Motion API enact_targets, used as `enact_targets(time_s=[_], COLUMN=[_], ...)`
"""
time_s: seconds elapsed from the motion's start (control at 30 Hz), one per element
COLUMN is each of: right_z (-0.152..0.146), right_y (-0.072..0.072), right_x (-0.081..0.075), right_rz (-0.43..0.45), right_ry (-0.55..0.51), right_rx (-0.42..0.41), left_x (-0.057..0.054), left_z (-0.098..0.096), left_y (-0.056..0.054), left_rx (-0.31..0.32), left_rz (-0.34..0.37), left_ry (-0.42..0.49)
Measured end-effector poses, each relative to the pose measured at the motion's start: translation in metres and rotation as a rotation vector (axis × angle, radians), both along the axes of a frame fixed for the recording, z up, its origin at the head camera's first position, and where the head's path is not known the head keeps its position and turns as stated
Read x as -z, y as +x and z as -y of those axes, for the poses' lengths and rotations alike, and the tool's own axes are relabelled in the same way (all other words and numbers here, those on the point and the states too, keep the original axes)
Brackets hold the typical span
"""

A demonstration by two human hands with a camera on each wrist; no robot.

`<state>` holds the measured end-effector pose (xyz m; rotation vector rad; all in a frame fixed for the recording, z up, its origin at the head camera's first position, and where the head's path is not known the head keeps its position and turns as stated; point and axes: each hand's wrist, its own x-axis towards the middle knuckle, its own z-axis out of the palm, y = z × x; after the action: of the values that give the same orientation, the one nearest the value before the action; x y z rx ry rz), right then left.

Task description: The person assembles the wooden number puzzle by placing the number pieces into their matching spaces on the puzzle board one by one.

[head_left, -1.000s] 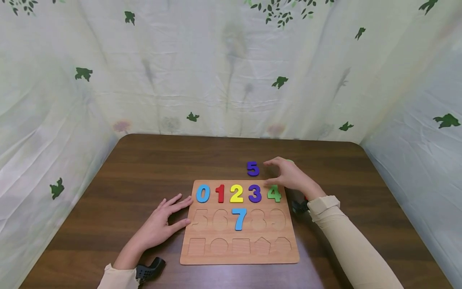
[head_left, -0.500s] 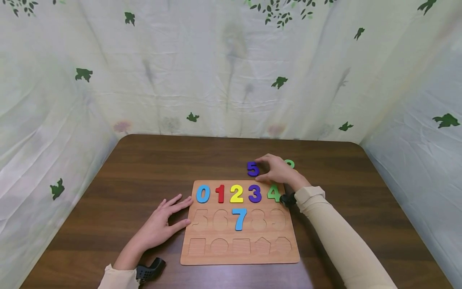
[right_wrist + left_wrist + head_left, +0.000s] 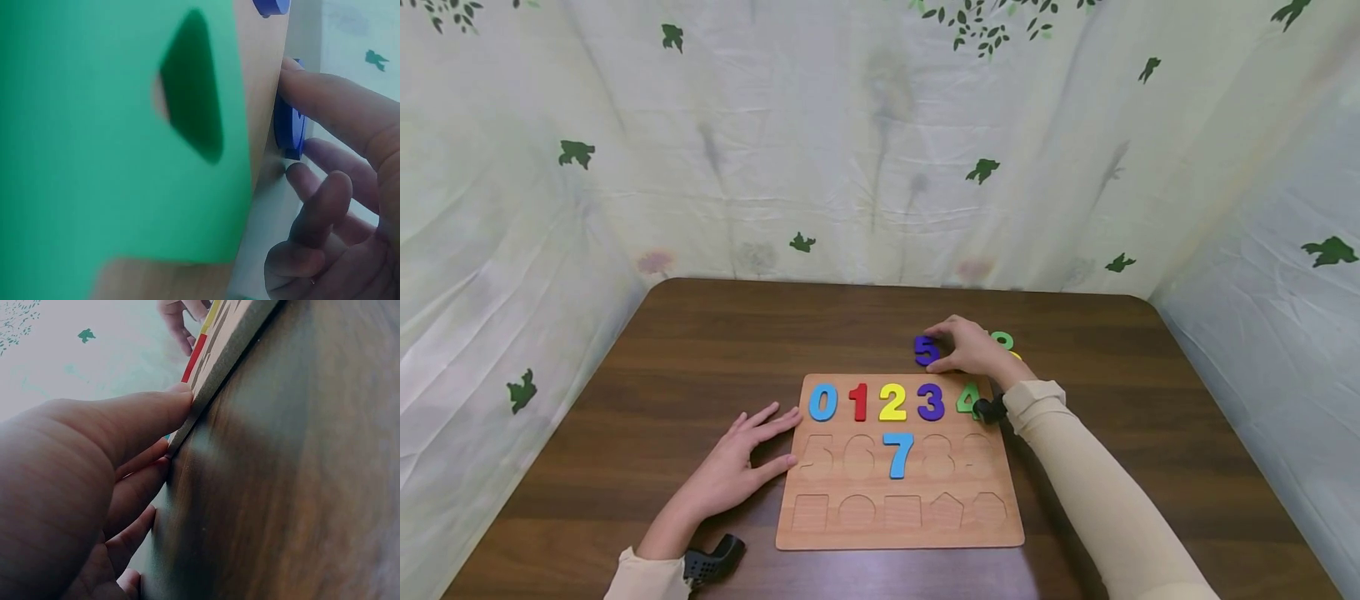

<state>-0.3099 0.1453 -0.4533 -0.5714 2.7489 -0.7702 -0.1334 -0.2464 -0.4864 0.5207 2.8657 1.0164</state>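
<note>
A purple number 5 piece [image 3: 925, 351] lies just beyond the top edge of the wooden number puzzle board [image 3: 902, 533]. My right hand [image 3: 972, 348] pinches it from the right, thumb on the near side and fingers curled round the far side; the right wrist view shows the thumb against the piece [image 3: 290, 125]. With fingers spread, my left hand [image 3: 730, 467] touches the board's left edge. Blue 0 [image 3: 822, 403], red 1 [image 3: 858, 403], yellow 2 [image 3: 892, 402], purple 3 [image 3: 931, 402] and green 4 [image 3: 967, 398] fill the top row. A light blue 7 [image 3: 898, 455] sits in the middle row.
Behind the right hand, a green piece [image 3: 1002, 339] and a bit of a yellow piece [image 3: 1017, 356] show on the brown wooden table [image 3: 760, 333]. A printed white curtain [image 3: 850, 125] hangs round the table's back and sides.
My right hand has moved left from above the green 4 to the purple 5 and closed on it, uncovering the green piece behind. The left hand has stayed still.
</note>
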Motion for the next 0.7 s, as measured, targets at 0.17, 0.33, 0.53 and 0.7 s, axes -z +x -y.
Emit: enact_targets(time_s=[0.17,0.33,0.53,0.7], right_z=[0.0,-0.0003,0.0,0.0001], right_y=[-0.0032,-0.0035,-0.0074,-0.0096], right_x=[0.0001,-0.0006,0.0003,-0.0012], right_rz=[-0.008,0.006,0.024,0.025], right_ry=[0.017,0.014,0.016,0.027], right_rx=[-0.006,-0.006,-0.005,-0.021], left_x=[0.0002,0.0007,0.0009,0.0016], left_z=[-0.0001,-0.0009,-0.0005,-0.0001], left_y=[-0.0002,0.0005,0.0,-0.0003], left_rx=[0.002,0.001,0.0,0.0], left_rz=[-0.004,-0.002,-0.001,-0.001], left_ry=[0.001,0.002,0.002,0.0])
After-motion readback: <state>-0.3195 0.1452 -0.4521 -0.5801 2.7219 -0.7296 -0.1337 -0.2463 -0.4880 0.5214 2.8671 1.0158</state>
